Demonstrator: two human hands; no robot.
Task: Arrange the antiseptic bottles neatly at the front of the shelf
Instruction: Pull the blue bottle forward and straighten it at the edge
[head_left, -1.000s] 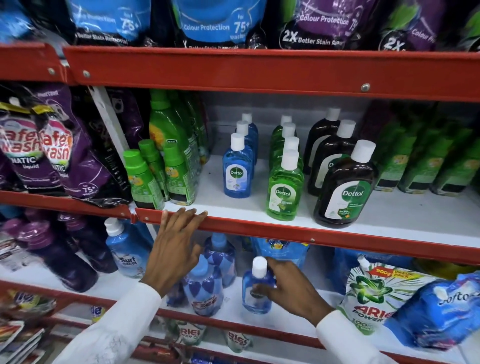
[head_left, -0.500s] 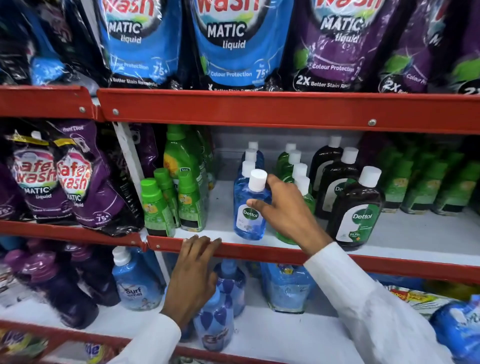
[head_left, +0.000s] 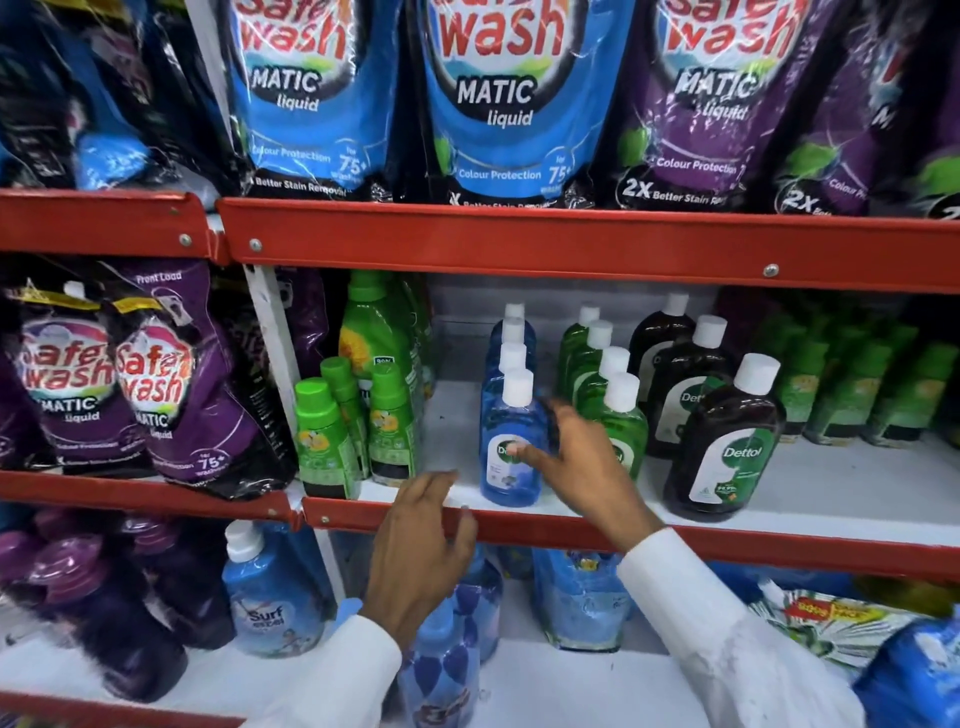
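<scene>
Shelving of red-edged metal with white boards fills the frame in three tiers. Middle shelf (head_left: 779, 488): a white board behind a red front lip (head_left: 571, 535) that crosses the frame from left to right.

Front blue antiseptic bottle (head_left: 511, 447) stands upright at centre frame, just behind the lip, with a white cap and a Dettol label. Three more blue bottles (head_left: 513, 338) line up directly behind it. To its right runs a row of green antiseptic bottles (head_left: 615, 415), then a row of dark brown Dettol bottles (head_left: 724, 441) whose front unit sits near the lip. Small green-capped bottles (head_left: 324, 441) occupy the left part of the same board, and further green bottles (head_left: 857, 395) stand blurred at the right.

Right hand (head_left: 576, 457), in a white sleeve, reaches from lower right. Its fingers are spread apart; the thumb tip touches the blue label and the other fingers sit beside the bottle's right flank, not clamped around it. Left hand (head_left: 421, 551) rests at the red lip, lower centre, fingers loosely apart and holding nothing.

Upper tier carries blue and purple Safewash pouches (head_left: 498, 104). Lower tier (head_left: 571, 686) holds blue detergent bottles (head_left: 270, 597) and dark purple bottles (head_left: 104, 613).
</scene>
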